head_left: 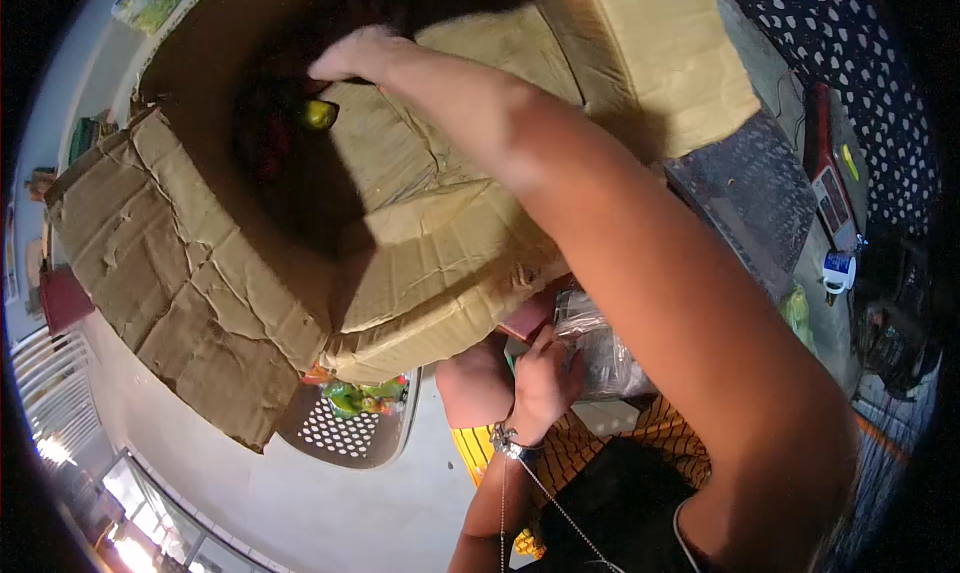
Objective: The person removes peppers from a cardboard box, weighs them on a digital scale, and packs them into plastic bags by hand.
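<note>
My right hand (355,55) reaches deep into a large open cardboard box (190,263). Its fingers disappear into the dark far corner, so whether they hold anything is hidden. Near that hand, a small shiny yellow-green item (320,114) lies inside the box, beside dark reddish shapes too shadowed to name. Low in front of my body, my left hand (545,378), with a bracelet on its wrist, has its fingers curled at the edge of a clear plastic bag (605,358). My right arm covers part of that bag.
Below the box stands a grey perforated basket (345,445) with green packets (350,401). To the right are a dark speckled slab (745,203), a red device with a display (828,188) and a white-and-blue bottle (838,273). Cardboard flaps stick out left and right.
</note>
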A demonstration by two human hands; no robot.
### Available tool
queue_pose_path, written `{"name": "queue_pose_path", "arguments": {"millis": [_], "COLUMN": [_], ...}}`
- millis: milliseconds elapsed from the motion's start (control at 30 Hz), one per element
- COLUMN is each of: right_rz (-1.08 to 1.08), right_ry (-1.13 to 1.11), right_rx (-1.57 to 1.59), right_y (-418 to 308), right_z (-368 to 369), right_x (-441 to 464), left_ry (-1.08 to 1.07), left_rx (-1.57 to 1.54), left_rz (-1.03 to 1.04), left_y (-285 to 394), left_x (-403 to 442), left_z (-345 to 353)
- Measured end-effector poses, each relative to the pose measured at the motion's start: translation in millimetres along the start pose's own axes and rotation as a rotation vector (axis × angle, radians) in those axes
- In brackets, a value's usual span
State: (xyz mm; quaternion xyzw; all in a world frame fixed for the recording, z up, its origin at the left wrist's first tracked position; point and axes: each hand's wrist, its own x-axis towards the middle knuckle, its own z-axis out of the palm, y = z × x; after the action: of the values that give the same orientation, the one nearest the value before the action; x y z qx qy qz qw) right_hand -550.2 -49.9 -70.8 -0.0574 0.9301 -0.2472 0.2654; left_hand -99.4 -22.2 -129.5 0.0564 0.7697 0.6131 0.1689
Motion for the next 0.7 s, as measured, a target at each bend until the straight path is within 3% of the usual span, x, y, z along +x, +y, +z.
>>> {"name": "queue_pose_path", "arguments": {"millis": [233,400,500,533,600,700], "right_rz": [0.042,0.021,-0.125,-0.113,-0.098,-0.148], "right_ry": [-0.096,-0.307,-0.232,-0.093,0.005,0.101], "right_rx": [-0.134,-0.165,-0.301,-0.365,-0.302,-0.297], "right_y": [-23,-12,-16,-21,-14,-3], "right_z": [-2,-1,7,17,22,21], "right_x": [39,72,31,23,7,-5], "left_ry": [0.055,0.061,0.029,0.012,-0.044,-0.073], "left_rx": [-0.341,-0.294,-0.272,-0.216,0.056,0.173], "left_rz": [-0.283,-0.259,-0.215,-0.184,-0.068,0.004], "left_y": [-16,-17,-21,-17,13,11], "left_x": [-10,-8,-6,-3,6,6], "left_z": [13,14,12,10,-7,-6]}}
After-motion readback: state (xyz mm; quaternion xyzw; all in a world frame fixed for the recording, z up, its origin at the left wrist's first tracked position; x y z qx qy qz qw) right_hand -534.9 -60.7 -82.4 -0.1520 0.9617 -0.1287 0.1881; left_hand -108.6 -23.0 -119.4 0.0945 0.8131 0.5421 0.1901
